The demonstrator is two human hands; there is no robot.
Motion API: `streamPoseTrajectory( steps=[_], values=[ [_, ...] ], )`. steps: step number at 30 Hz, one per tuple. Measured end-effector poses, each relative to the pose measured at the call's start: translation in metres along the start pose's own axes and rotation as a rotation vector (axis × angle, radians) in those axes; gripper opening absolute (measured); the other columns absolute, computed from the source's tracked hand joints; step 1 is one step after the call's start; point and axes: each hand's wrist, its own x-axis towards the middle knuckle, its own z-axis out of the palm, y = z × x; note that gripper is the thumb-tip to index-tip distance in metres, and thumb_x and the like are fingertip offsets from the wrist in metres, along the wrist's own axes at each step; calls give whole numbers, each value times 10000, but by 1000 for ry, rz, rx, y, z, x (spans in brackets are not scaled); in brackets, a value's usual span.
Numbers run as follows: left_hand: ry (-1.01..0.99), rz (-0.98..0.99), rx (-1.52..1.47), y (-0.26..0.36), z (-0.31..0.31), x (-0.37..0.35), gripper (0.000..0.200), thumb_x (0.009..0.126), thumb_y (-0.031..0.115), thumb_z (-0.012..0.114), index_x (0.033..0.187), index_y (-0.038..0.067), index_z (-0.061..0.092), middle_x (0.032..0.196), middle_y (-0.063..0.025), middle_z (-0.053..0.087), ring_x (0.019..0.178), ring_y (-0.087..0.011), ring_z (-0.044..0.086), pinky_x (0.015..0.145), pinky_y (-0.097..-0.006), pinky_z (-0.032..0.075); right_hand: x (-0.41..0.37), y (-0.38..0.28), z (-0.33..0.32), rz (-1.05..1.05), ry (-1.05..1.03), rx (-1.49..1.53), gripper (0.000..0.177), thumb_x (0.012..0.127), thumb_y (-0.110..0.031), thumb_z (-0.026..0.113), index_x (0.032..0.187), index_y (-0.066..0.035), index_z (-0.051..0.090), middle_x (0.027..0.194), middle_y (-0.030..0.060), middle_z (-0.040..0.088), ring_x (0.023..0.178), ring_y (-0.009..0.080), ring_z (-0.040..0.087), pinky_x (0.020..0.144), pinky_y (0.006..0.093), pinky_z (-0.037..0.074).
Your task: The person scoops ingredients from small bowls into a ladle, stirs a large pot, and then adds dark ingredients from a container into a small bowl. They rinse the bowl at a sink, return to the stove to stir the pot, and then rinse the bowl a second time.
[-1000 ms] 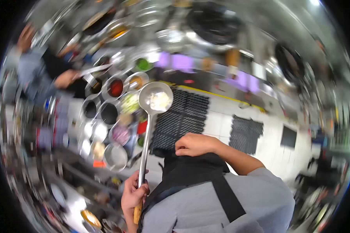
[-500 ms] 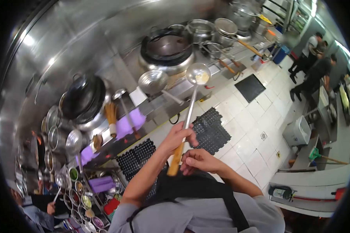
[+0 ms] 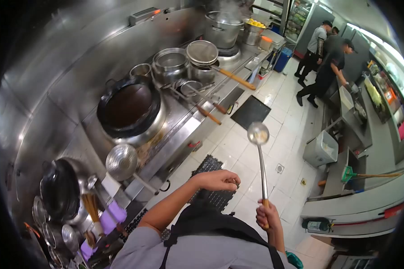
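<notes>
The right hand [image 3: 268, 214], in the lower right part of the frame, is clamped around the wooden handle of a long ladle [image 3: 262, 168]. This ladle extends upward in the picture, right of the centre, with its bowl over the white floor [image 3: 238, 151], and some pale food [image 3: 261, 136] lies inside the bowl; what exactly it is, I cannot tell. The left hand [image 3: 222, 180], near the centre of the frame, is apart from the right one and from the ladle; its fingers curl loosely above a black mat [image 3: 209, 166], but its inner side is hidden, so I cannot tell how far it is closed or whether anything is in it. To carry the ladle well, in my judgement, the wrist should be calm and the bowl should face upward, because the grip is at the far end and a small turn there could tip the food out. The left hand could support the metal shaft if the bowl begins to swing. It is wise also to leave good space from the grey bin [image 3: 322, 149] at the right, and from the wooden strainer handle [image 3: 238, 78] in the upper middle, which reaches past the counter edge.
</notes>
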Motion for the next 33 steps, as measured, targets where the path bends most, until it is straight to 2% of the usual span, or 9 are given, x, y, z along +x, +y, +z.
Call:
streamPoseTrajectory(
  steps=[3, 8, 11, 14, 15, 19, 25, 29, 33],
  values=[
    [-20, 19, 8, 33, -58, 45, 432, 983, 280, 621, 1269, -36, 547, 1104, -123, 666, 1025, -172, 621, 919, -325, 489, 21, -13, -30, 21, 183, -22, 253, 897, -80, 589, 1127, -77, 484, 588, 14, 402, 372, 100, 368, 323, 277, 330],
    [-177, 190, 213, 111, -126, 155, 378, 969, 214, 600, 1247, -37, 547, 994, -148, 679, 936, -189, 624, 864, -342, 499, 65, -28, -81, 63, 290, 125, 229, 895, -92, 598, 1099, -61, 496, 636, 15, 433, 427, 109, 395, 383, 281, 356],
    [-322, 242, 303, 152, -163, 212, 401, 956, 219, 595, 1270, -26, 547, 1058, -188, 689, 972, -255, 652, 886, -369, 508, 101, -33, -119, 47, 348, 171, 222, 890, -88, 607, 1083, -32, 513, 655, 17, 451, 491, 106, 431, 427, 257, 364],
    [-368, 232, 405, 173, -206, 264, 423, 947, 226, 597, 1288, -19, 543, 1093, -212, 689, 997, -303, 672, 896, -391, 518, 145, -72, -135, 11, 408, 86, 232, 886, -86, 614, 1081, -3, 521, 668, 22, 468, 536, 104, 449, 462, 240, 365],
    [-335, 192, 547, 182, -221, 278, 424, 953, 241, 590, 1289, -13, 542, 1117, -213, 689, 1021, -326, 679, 898, -406, 526, 156, -91, -140, -6, 420, 38, 237, 884, -85, 615, 1082, 6, 523, 672, 23, 473, 549, 103, 453, 473, 235, 365],
    [-202, 90, 612, 196, -296, 323, 430, 973, 274, 580, 1297, -5, 541, 1122, -195, 692, 1032, -319, 678, 907, -403, 526, 217, -187, -169, -8, 339, 4, 280, 872, -72, 619, 1113, 17, 508, 668, 28, 481, 547, 108, 460, 483, 239, 371],
    [61, 44, 575, 223, -428, 339, 447, 985, 291, 593, 1304, -17, 532, 1087, -155, 696, 1026, -265, 670, 933, -389, 513, 310, -348, -184, -59, 188, 5, 265, 884, -97, 580, 1127, -45, 488, 616, 20, 425, 384, 110, 397, 321, 270, 335],
    [207, 13, 514, 246, -520, 349, 434, 949, 234, 654, 1289, -20, 563, 1083, -116, 687, 1016, -204, 655, 940, -365, 513, 373, -456, -183, -107, 79, -30, 275, 883, -96, 590, 1136, -51, 492, 605, 11, 418, 371, 102, 397, 317, 257, 331],
    [394, -64, 720, 250, -627, 373, 393, 914, 203, 677, 1222, -35, 621, 1040, -122, 708, 975, -195, 670, 923, -337, 521, 439, -532, -183, -122, 29, -36, 276, 894, -96, 596, 1150, -59, 499, 599, 4, 413, 360, 100, 388, 314, 259, 328]
  ],
)
